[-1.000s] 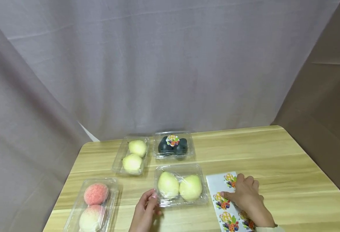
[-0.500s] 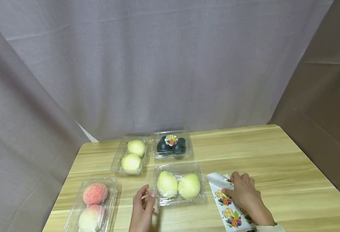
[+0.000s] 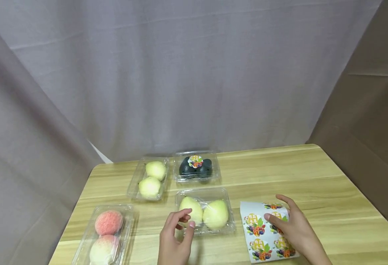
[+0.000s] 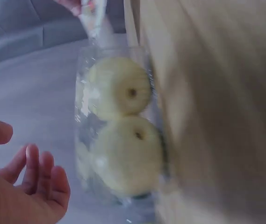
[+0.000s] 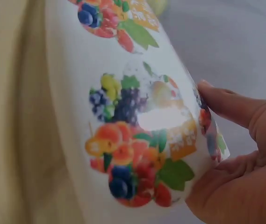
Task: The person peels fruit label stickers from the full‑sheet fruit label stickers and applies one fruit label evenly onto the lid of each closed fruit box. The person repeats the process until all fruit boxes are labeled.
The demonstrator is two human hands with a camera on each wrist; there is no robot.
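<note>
My right hand grips the right side of a white sheet of round fruit stickers, thumb on its printed face. The sheet bends in a curve in the right wrist view, and most of the gripping fingers are hidden behind it. My left hand, fingers loosely bent and holding nothing, is at the front edge of a clear plastic box with two pale yellow pears. In the left wrist view the pear box stands beside the apart thumb and fingers.
Behind stand another clear box of pears and a box of dark fruit with a round sticker on its lid. A box of peaches lies at the front left. Grey curtains surround the wooden table.
The sheet's far left corner first curled up, and now the sheet is lifted and turned in my right hand. My left hand drew off the pear box's corner, then moved right over its front edge.
</note>
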